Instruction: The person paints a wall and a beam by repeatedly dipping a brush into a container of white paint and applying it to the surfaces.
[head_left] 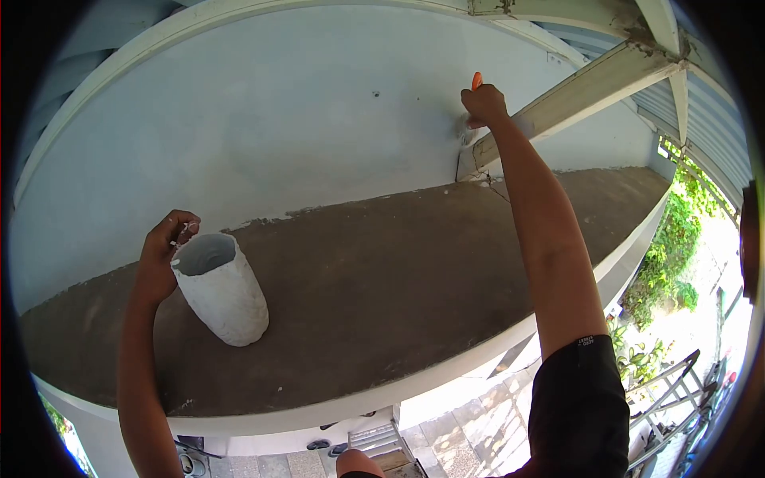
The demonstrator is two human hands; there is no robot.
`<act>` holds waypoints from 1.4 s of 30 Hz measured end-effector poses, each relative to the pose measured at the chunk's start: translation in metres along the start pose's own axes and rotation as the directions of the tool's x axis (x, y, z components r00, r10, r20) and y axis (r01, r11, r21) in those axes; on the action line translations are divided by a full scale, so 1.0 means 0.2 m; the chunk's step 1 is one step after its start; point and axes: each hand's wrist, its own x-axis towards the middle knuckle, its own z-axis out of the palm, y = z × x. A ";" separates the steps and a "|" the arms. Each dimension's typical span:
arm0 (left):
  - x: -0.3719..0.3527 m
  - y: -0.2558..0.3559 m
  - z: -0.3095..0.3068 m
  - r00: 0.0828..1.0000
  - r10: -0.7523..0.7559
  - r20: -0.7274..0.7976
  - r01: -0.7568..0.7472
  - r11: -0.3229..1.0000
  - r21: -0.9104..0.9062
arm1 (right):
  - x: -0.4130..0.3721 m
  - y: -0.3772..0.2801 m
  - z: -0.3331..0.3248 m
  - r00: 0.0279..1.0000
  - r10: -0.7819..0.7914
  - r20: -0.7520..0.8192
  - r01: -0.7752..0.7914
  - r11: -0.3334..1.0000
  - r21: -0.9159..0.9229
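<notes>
My left hand (pixel 170 247) is closed at the rim of a tall white paint pot (pixel 227 307), its outside crusted with dried white paint. The pot tilts over the brown ledge, and a grey-white inside shows through its mouth. Far up to the right, my right hand (pixel 484 105) grips an orange-handled tool (pixel 476 80), whose handle end sticks out above the fist. The tool's working end is hidden or too small to make out. This hand is against or very close to the pale blue wall (pixel 319 103), beside a darker patch near the beam.
A brown ledge (pixel 382 271) runs along the wall, with rough paint edges. A cream beam (pixel 574 92) slants out from the wall by my right arm. Far below are a paved floor (pixel 454 438), a ladder (pixel 382 446) under me and a metal frame (pixel 669 398) at right.
</notes>
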 end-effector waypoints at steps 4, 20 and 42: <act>-0.01 -0.03 -0.01 0.998 0.048 -0.029 -0.047 0.998 0.039 | 0.05 -0.11 -0.07 0.999 -0.012 0.030 0.013 0.999 -0.046; 0.02 0.01 0.00 0.998 0.056 0.024 -0.058 0.994 0.095 | 0.34 -0.24 -0.11 0.962 0.060 -0.266 0.266 0.007 0.964; 0.00 -0.08 -0.03 0.997 0.003 -0.075 -0.001 1.000 0.025 | 0.15 0.11 0.26 0.980 -0.043 -0.193 0.000 0.976 -0.217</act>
